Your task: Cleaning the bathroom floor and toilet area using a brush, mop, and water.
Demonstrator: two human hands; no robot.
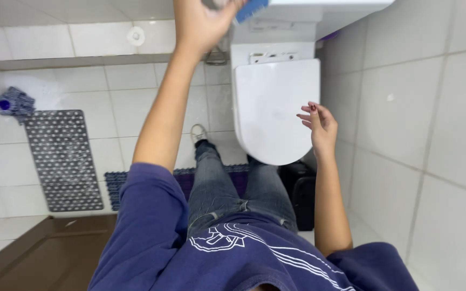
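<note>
A dark blue sweatshirt (pixel 233 258) with a white line print fills the bottom of the view, and below it grey jeans (pixel 227 183) run down to a white shoe (pixel 198 132) on the tiled floor (pixel 109 91). The left hand (pixel 203 21) is raised to the top edge of the frame, its fingers curled round a blue brush or scrubber (pixel 252 9) that sticks out to the right, just above the toilet tank (pixel 276 32); the top edge cuts off part of the grip. The right hand (pixel 319 124) hangs open with fingers loosely spread, holding nothing, just over the right edge of the closed white toilet lid (pixel 273 108). A black bin (pixel 300 188) stands beside the toilet base. On the left lie a grey studded mat (pixel 60 156) and a blue mop head (pixel 14 102).
</note>
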